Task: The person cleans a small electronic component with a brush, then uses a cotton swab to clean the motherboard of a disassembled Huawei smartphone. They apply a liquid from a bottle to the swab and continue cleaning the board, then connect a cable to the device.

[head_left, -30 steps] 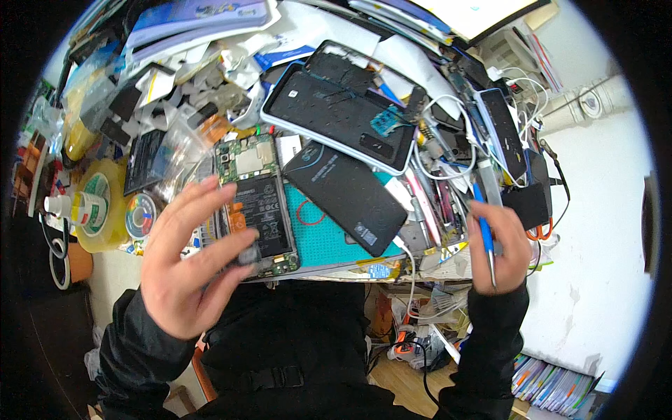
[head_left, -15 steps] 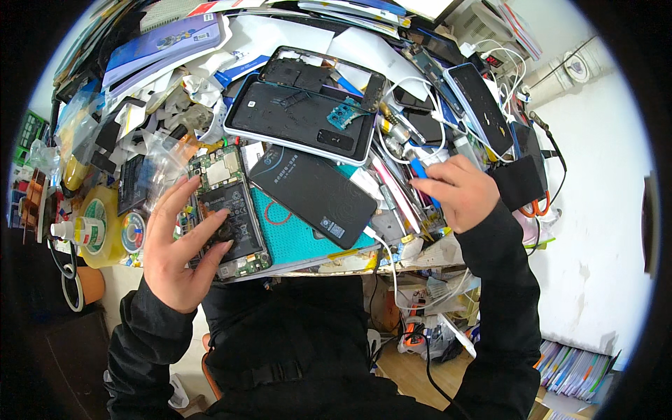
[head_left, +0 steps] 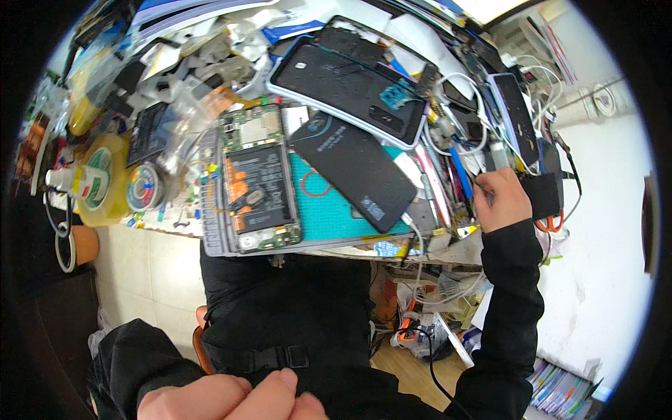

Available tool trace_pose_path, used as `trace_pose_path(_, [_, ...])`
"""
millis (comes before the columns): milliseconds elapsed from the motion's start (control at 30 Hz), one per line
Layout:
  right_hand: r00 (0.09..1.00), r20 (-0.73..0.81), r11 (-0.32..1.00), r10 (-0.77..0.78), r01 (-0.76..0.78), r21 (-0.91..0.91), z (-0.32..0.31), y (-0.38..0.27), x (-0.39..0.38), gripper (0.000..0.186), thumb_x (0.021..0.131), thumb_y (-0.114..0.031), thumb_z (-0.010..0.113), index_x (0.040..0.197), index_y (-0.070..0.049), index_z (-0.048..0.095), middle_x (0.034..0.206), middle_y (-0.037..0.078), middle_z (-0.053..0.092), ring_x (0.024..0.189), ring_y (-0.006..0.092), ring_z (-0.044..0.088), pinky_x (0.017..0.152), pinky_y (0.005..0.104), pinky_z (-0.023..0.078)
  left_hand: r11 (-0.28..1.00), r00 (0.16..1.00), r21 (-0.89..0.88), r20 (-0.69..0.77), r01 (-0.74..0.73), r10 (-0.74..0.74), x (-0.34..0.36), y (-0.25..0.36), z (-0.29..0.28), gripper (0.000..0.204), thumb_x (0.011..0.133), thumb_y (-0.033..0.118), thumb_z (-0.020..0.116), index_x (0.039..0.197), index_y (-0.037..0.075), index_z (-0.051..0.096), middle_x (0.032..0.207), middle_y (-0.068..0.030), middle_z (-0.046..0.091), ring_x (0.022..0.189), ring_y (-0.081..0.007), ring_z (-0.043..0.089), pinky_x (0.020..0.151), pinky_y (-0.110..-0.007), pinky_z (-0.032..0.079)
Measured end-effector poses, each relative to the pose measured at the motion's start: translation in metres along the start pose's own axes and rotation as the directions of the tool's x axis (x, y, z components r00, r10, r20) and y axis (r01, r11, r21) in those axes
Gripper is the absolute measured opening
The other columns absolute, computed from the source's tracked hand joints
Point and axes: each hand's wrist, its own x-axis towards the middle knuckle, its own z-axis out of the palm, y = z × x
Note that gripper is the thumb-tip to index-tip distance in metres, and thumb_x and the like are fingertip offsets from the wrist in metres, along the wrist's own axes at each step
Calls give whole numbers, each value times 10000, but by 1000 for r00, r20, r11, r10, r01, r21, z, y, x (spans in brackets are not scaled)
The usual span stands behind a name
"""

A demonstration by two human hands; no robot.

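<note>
My left hand [head_left: 224, 395] is low at the frame's bottom edge, away from the desk, fingers curled; anything inside them is hidden. My right hand [head_left: 498, 196] is at the right of the desk, fingers bent among tools, beside a blue tool [head_left: 462, 175]; what it grips is unclear. An opened phone [head_left: 257, 178] with exposed board and battery lies on a grey-edged teal mat [head_left: 336, 231]. Beside it a black back panel [head_left: 353, 175] lies diagonally, below a pale-rimmed phone case [head_left: 336, 87] holding dark parts.
A yellow tape roll [head_left: 112, 210], white bottle [head_left: 70, 182] and small round container [head_left: 145, 187] stand left. Plastic bags [head_left: 189, 126], papers and scraps crowd the back. White cables [head_left: 483, 98] and another phone [head_left: 514, 119] lie right, beside orange-handled scissors [head_left: 549, 224].
My left hand has left the opened phone and dropped to the bottom edge. My right hand has shifted among the tools; the blue tool now lies more visible beside it. The view has shifted.
</note>
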Motion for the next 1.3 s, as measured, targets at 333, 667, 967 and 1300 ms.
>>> trace_pose_path(333, [975, 220, 998, 33, -20, -64, -9, 14, 20, 114, 716, -144, 724, 775, -77, 652, 802, 100, 581, 729, 308, 616, 659, 413, 498, 976, 987, 145, 50, -160, 154, -62, -21, 7, 313, 880, 421, 747, 1010, 136, 742, 913, -11, 667, 818, -162, 659, 683, -292, 529])
trace_pose_path(667, [965, 188, 978, 183, -198, 65, -38, 53, 13, 193, 698, -124, 742, 752, -16, 593, 661, 99, 617, 579, 208, 611, 573, 324, 489, 784, 865, 367, -217, 501, -451, -71, -112, 17, 373, 755, 114, 787, 1115, 63, 701, 972, -58, 626, 883, -252, 632, 721, -376, 499])
trace_pose_path(967, [866, 261, 613, 427, -489, 621, -72, 2, -11, 263, 905, 65, 591, 1152, -21, 564, 823, 51, 650, 565, 67, 556, 497, 196, 428, 680, 791, 406, -276, 611, -546, -59, -138, 28, 454, 795, 62, 742, 1242, 77, 668, 912, -72, 651, 882, -275, 623, 785, -392, 444])
trace_pose_path(1300, [982, 167, 269, -91, -137, 953, -68, -164, 63, 232, 1003, -48, 522, 1196, 22, 630, 853, 54, 654, 723, 96, 588, 681, 235, 467, 791, 793, 307, -510, 530, -333, -47, -133, -52, 177, 854, -31, 722, 1024, 7, 750, 826, -83, 692, 680, -173, 647, 590, -273, 488])
